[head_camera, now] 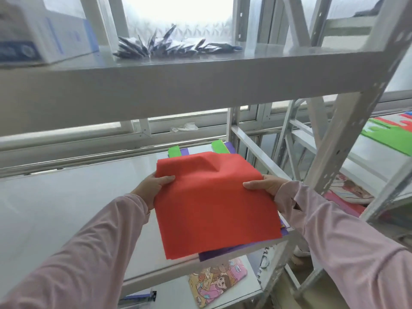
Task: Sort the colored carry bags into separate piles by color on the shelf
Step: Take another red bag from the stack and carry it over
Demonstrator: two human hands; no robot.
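Note:
A red carry bag (214,204) is held flat over the right end of the white middle shelf (78,197). My left hand (153,186) pinches its left edge and my right hand (267,186) grips its right edge. Under it lies a stack of more bags: green handles (175,151) stick out at the far side, and purple fabric (223,252) shows at the near edge. The rest of that stack is hidden by the red bag.
The upper shelf (178,81) carries a white box (44,34) and dark packets (165,46). A grey upright post (347,134) stands at the right. Green and red bags (392,132) lie on the neighbouring rack. A cartoon-printed bag (218,279) lies on the lower shelf.

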